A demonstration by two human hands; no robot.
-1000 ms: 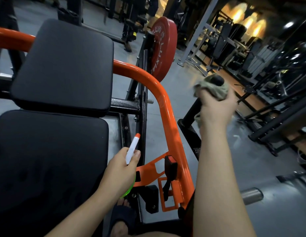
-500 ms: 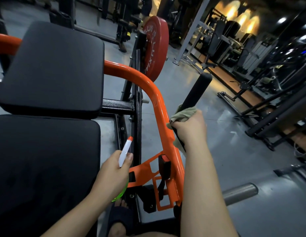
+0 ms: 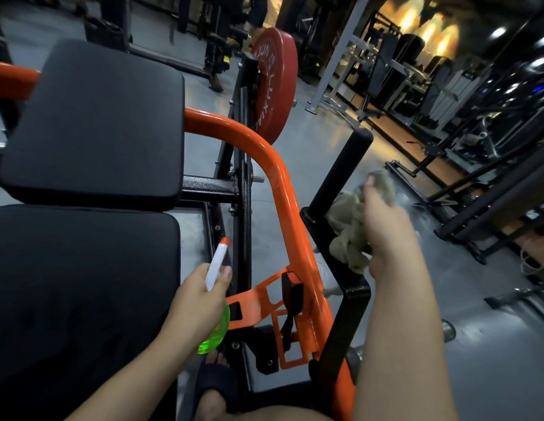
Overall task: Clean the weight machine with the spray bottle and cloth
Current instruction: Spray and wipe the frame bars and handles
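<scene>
The two black pads (image 3: 94, 117) of the machine fill the space left of the orange bar (image 3: 283, 189). A red plate (image 3: 277, 83) stands on edge beyond the bar's bend. Just right of the bar a black handle (image 3: 340, 171) slants up and away.

My right hand (image 3: 383, 226) is right of the bar, beside the handle's lower end. Its fingers are curled round the cloth (image 3: 346, 235), which bunches out of my grip toward the handle. Blur hides whether the cloth touches the handle.

My left hand (image 3: 198, 302) is left of the bar, near its lower bracket. It is wrapped round the bottle (image 3: 215, 265): the white nozzle pokes up past my thumb and the green body shows under my palm.
</scene>
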